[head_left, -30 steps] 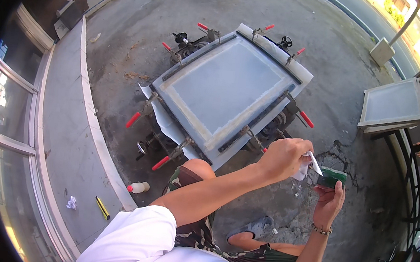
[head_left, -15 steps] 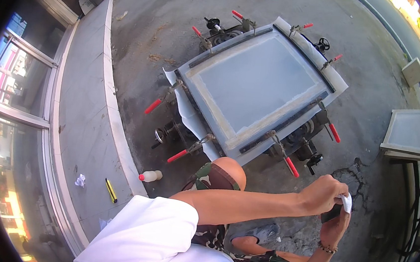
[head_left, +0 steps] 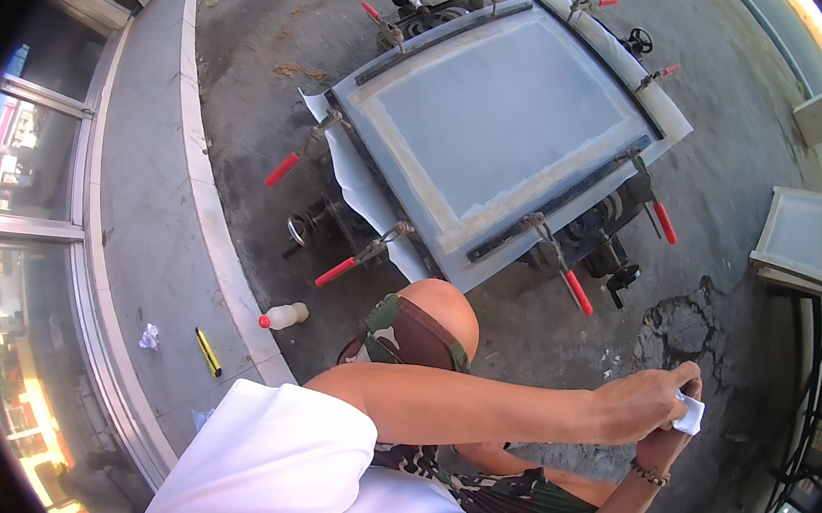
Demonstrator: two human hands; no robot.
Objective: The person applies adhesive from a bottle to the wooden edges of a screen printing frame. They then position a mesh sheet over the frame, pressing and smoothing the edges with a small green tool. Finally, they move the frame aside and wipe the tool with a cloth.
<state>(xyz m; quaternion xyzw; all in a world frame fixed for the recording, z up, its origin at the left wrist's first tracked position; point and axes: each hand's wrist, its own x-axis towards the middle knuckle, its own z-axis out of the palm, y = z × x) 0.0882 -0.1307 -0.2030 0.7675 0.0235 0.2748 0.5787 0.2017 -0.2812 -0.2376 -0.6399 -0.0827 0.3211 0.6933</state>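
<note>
Out to my right, my two hands are together at a small folded white piece (head_left: 688, 415), which looks like cloth or paper. My left hand (head_left: 647, 406) reaches across from the left, with its fingers closed on the piece. Below it, partly covered, my right hand (head_left: 660, 448) with a beaded bracelet (head_left: 649, 473) at the wrist curls around the same piece; most of its fingers are hidden. Ahead lies a tilted rectangular frame with a taut grey-white mesh (head_left: 501, 118), held by several clamps with red handles (head_left: 579, 293). The hands are apart from it.
Handwheels (head_left: 298, 230) stick out around the frame's stand. A second framed screen (head_left: 813, 238) rests on a rack at the right. On the left are a red-capped bottle (head_left: 285, 316), a yellow cutter (head_left: 208, 352) and crumpled paper (head_left: 150, 336) by a raised kerb (head_left: 206, 165). My bent knee (head_left: 440, 316) is close to the frame.
My hands have come closer together, and the white piece now lies lower over them. The dark patch seen between them is now covered. The view has shifted slightly; the frame stays clamped.
</note>
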